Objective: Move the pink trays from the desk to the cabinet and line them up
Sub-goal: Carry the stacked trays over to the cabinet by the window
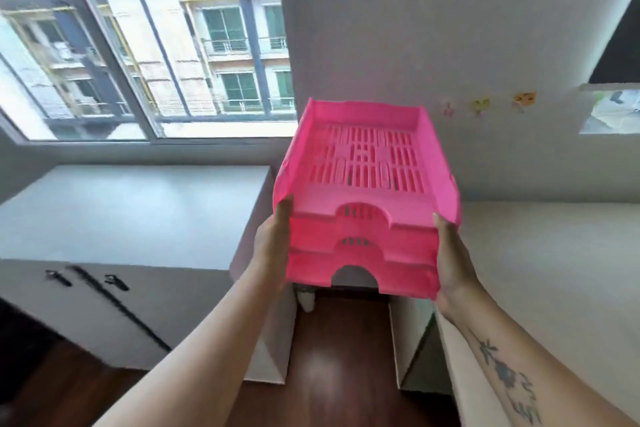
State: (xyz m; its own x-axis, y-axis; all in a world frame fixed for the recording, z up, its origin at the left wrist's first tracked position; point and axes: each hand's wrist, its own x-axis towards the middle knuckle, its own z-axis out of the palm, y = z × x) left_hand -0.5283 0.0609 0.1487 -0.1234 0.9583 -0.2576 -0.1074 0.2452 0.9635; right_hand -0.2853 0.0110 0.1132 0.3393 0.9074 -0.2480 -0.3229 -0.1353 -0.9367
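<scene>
A stack of three pink trays (pixel 363 191) with slotted bottoms hangs in the air in front of me, nested one on another. My left hand (pixel 273 246) grips the stack's left side and my right hand (pixel 453 260) grips its right side. The stack is above the gap between the white cabinet (pixel 131 215) on the left and the white desk (pixel 554 270) on the right. It touches neither surface.
The cabinet has two doors with dark handles (pixel 86 279) and stands under a large window (pixel 145 55). A white wall with small stickers (pixel 481 105) is behind the trays. Dark wooden floor (pixel 332 357) shows in the gap below.
</scene>
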